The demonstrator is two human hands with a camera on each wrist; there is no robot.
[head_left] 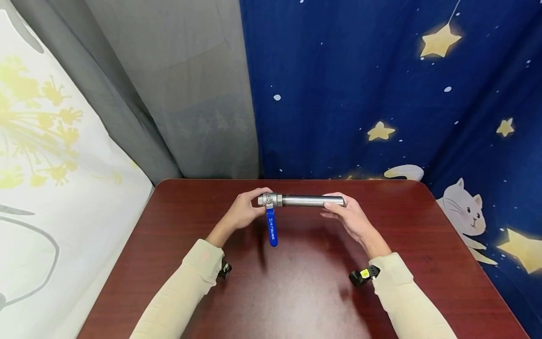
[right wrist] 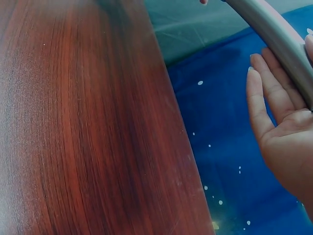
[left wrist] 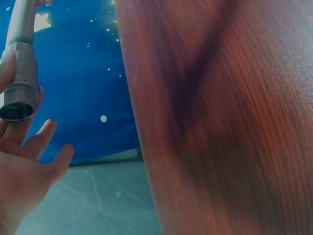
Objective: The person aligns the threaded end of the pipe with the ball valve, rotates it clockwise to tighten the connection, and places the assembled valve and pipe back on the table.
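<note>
A steel ball valve (head_left: 269,199) with a blue lever handle (head_left: 272,228) is joined to a straight metal pipe (head_left: 305,201), and the two are held up level above the table. My left hand (head_left: 244,210) grips the valve body between thumb and fingers at its left end. In the left wrist view the valve's open threaded end (left wrist: 17,108) faces the camera, with some fingers of that hand spread away from it. At the other end, my right hand (head_left: 349,216) holds the pipe, thumb in front and fingers behind. The right wrist view shows the pipe (right wrist: 274,32) lying along those fingers.
The reddish-brown wooden table (head_left: 292,292) spans the space beneath both hands. Beyond its far edge hang a grey curtain (head_left: 203,94) and a blue star-patterned curtain (head_left: 330,94). White patterned fabric (head_left: 55,197) lies to the left. Each wrist wears a small black device (head_left: 360,277).
</note>
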